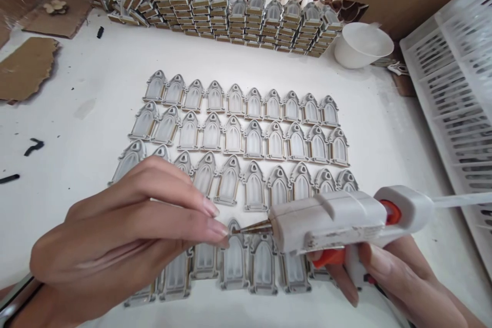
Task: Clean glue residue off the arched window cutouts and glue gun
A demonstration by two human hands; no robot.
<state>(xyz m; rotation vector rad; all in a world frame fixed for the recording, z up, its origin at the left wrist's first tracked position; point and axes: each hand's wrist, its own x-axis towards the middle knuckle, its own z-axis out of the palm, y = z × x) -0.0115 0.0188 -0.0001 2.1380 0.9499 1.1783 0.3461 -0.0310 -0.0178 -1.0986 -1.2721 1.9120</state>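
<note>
Left hand (126, 236), nearest the camera, above the near edge of the surface (80, 164): fingertips drawn together beside the nozzle (254, 227); anything pinched there hidden, impossible to tell. Right hand (403, 277), toward the near right corner: fingers curled round the handle of a glue gun (330, 220), one finger by the orange trigger (328, 258). Arched frames (254, 187), small, grey: four rows already set out between middle and near edge, one front-row frame directly below the nozzle tip. Stacked frames (255, 13): many, along far edge; finished or waiting, uncertain. Glue on individual frames: not discernible, hence remaining share unclear. Pose: left fingers pointing rightward; right wrist low, gun roughly level, nozzle aimed left.
</note>
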